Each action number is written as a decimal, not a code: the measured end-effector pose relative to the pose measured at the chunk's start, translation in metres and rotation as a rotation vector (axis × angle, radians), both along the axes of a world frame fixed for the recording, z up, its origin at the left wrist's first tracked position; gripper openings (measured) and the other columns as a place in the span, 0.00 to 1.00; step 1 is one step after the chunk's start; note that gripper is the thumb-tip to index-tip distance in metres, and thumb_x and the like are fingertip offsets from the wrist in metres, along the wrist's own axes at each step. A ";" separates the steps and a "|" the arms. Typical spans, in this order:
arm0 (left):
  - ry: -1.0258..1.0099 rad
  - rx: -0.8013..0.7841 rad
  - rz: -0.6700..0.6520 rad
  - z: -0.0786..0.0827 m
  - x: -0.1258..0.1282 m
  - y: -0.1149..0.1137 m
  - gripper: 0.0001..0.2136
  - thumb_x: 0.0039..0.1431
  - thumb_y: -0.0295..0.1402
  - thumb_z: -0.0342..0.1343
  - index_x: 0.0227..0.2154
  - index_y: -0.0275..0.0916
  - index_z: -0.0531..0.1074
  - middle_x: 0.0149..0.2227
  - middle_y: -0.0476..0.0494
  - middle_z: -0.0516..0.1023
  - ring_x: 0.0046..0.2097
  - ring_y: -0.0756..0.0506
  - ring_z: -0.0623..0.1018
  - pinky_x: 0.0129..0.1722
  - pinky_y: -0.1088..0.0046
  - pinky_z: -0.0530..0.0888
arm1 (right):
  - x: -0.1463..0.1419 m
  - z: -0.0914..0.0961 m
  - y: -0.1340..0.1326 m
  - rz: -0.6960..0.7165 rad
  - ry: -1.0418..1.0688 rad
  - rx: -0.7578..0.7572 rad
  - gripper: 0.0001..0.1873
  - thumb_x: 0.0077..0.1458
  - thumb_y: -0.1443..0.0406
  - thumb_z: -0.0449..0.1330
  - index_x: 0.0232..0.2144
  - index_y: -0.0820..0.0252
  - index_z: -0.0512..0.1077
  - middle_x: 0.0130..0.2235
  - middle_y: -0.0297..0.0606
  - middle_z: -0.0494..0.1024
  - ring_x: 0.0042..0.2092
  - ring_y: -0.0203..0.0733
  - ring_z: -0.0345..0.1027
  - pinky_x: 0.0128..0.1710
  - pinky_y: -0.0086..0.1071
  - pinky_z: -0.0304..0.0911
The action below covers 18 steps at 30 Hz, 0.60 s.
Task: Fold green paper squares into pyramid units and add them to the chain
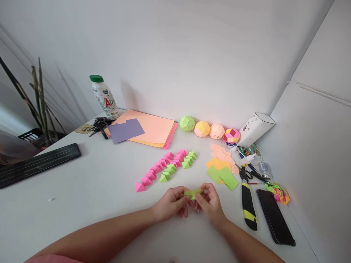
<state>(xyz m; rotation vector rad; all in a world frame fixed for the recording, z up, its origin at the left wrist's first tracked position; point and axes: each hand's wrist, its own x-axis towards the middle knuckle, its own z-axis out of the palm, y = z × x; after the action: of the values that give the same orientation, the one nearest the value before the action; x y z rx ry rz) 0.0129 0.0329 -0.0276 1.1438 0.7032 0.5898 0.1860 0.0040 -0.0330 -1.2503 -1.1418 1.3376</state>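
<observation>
My left hand (171, 202) and my right hand (210, 202) meet near the table's front middle. Both pinch a small green folded paper piece (192, 193) between their fingertips, one at each end. Just beyond my hands lie rows of folded pink paper units (161, 166) and green paper units (178, 166). To the right of my hands lies a loose pile of green paper squares (223, 177) and orange paper squares (219, 157).
Paper balls (210, 129) line the back wall beside a white box (256, 128). Coloured paper sheets (148, 129), keys (100, 124) and a bottle (104, 96) sit back left. A keyboard (35, 164) is left; scissors (246, 174), a utility knife (249, 206) and a phone (275, 215) are right.
</observation>
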 end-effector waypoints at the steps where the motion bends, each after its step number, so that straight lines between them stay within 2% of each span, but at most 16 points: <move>1: -0.019 -0.016 0.003 0.000 0.000 0.000 0.16 0.55 0.47 0.53 0.34 0.37 0.67 0.30 0.46 0.77 0.22 0.51 0.75 0.19 0.77 0.66 | 0.000 0.001 0.000 0.016 0.002 0.003 0.15 0.50 0.57 0.62 0.36 0.57 0.61 0.24 0.29 0.71 0.21 0.33 0.64 0.19 0.26 0.61; 4: -0.068 -0.049 0.012 0.000 -0.001 0.001 0.16 0.55 0.46 0.53 0.35 0.36 0.66 0.30 0.46 0.77 0.21 0.51 0.75 0.19 0.77 0.67 | 0.002 0.005 0.002 0.137 -0.044 0.017 0.12 0.54 0.57 0.59 0.33 0.60 0.66 0.25 0.31 0.71 0.23 0.33 0.64 0.21 0.26 0.60; 7: -0.090 -0.058 0.017 -0.001 0.000 0.002 0.16 0.54 0.46 0.54 0.34 0.36 0.66 0.30 0.46 0.77 0.21 0.51 0.75 0.19 0.77 0.67 | 0.002 0.010 0.002 0.218 -0.102 0.052 0.14 0.57 0.58 0.56 0.26 0.63 0.68 0.23 0.33 0.69 0.23 0.32 0.61 0.21 0.25 0.58; 18: -0.072 -0.029 -0.009 -0.002 -0.001 0.003 0.16 0.55 0.46 0.53 0.35 0.36 0.67 0.32 0.46 0.76 0.21 0.52 0.75 0.19 0.78 0.66 | 0.002 0.013 0.001 0.164 -0.135 0.017 0.18 0.55 0.56 0.56 0.20 0.63 0.68 0.18 0.31 0.68 0.19 0.31 0.59 0.18 0.25 0.56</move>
<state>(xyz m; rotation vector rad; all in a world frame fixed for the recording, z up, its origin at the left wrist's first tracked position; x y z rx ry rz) 0.0118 0.0361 -0.0296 1.0928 0.6428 0.6086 0.1875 0.0048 -0.0198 -1.2724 -1.3728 1.3760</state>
